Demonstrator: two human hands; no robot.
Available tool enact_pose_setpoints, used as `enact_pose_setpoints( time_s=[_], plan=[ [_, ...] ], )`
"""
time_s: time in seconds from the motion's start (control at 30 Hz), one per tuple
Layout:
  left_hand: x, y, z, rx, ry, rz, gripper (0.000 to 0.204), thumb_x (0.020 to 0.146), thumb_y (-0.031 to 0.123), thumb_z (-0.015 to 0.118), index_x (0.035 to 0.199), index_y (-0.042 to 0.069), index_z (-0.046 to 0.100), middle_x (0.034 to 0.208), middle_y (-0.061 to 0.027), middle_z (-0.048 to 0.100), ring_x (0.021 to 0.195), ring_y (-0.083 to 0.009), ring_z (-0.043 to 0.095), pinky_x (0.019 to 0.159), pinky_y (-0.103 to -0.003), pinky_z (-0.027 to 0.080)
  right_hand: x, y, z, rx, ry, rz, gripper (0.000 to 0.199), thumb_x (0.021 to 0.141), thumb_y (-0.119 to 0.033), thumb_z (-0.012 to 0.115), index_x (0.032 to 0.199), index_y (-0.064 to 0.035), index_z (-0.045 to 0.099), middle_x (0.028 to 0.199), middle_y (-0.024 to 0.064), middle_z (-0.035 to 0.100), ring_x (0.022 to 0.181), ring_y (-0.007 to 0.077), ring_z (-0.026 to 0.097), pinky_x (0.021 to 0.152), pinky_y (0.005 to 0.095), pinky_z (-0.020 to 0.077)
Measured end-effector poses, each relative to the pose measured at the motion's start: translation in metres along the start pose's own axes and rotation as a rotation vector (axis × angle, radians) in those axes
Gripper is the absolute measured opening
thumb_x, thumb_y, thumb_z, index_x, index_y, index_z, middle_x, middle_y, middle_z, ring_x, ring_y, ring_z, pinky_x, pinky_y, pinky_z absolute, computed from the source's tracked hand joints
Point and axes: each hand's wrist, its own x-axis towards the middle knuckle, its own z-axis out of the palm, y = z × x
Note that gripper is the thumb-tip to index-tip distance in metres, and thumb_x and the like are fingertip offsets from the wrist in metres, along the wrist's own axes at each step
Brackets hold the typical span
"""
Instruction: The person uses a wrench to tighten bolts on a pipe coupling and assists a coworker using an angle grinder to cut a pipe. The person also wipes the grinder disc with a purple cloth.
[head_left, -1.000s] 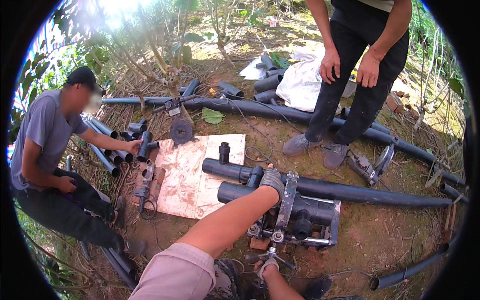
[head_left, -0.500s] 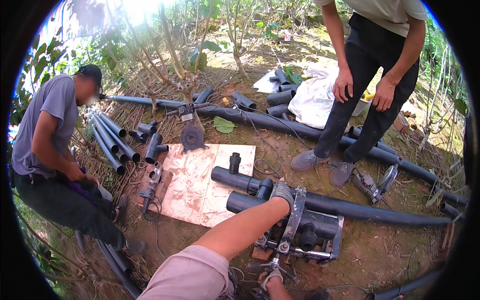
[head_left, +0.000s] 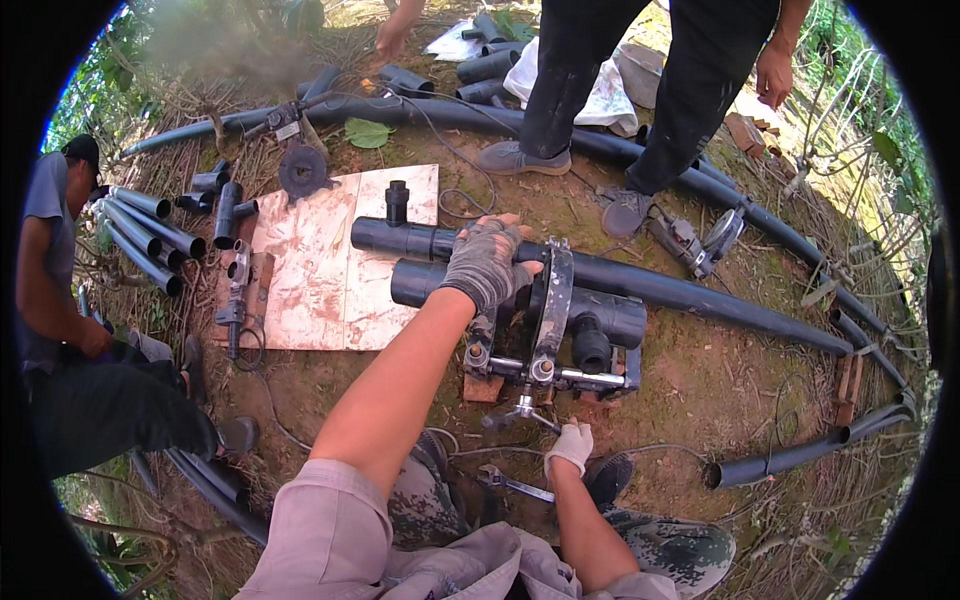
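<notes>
My left hand (head_left: 490, 262), in a grey fingerless glove, is over a black plastic pipe (head_left: 400, 238), its fingers bent over the top and its thumb held apart. Just right of it stands the upright arm of a metal pipe clamp frame (head_left: 553, 310). A short black pipe with a side branch (head_left: 612, 318) lies in the frame. Below, my right hand (head_left: 570, 448), in a white glove, closes on the end of a lever handle (head_left: 543, 422) at the frame's near side. An open-ended wrench (head_left: 515, 484) lies on the ground near my right wrist.
A stained board (head_left: 310, 270) lies left, a power tool (head_left: 237, 300) at its edge. Pipes (head_left: 150, 235) are stacked beyond it. One person (head_left: 60, 290) sits at left; another (head_left: 640, 90) stands ahead. A round-bladed power tool (head_left: 695, 240) and a long pipe (head_left: 720, 305) lie right.
My view has shifted. My left hand has moved left from the clamp arm onto the pipe. The lever handle has turned, with my right hand at its end. The standing person's hands have moved apart.
</notes>
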Motion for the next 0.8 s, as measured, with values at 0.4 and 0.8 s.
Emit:
enact_pose_setpoints(
  time_s=[0.4, 0.8],
  plan=[
    [-0.032, -0.118, 0.022, -0.603, 0.428, -0.512, 0.025, 0.093, 0.017, 0.072, 0.114, 0.005, 0.069, 0.102, -0.0079, 0.072, 0.093, -0.0152, 0.066, 0.087, -0.031, 0.052, -0.068, -0.057, 0.019, -0.523, -0.197, -0.744, 0.019, 0.089, -0.025, 0.073, 0.093, -0.007, 0.07, 0.078, 0.0169, 0.068, 0.071, 0.0356, 0.067, 0.066, 0.0436, 0.0522],
    [-0.038, -0.134, 0.044, -0.439, 0.452, -0.579, 0.025, 0.089, 0.021, 0.072, 0.109, 0.006, 0.07, 0.095, -0.0118, 0.073, 0.086, -0.0239, 0.07, 0.082, -0.037, 0.055, -0.058, -0.059, 0.014, -0.666, -0.206, -0.877, 0.017, 0.089, -0.024, 0.07, 0.092, -0.0082, 0.068, 0.076, 0.0171, 0.066, 0.071, 0.0376, 0.066, 0.065, 0.0474, 0.0511]
  ],
)
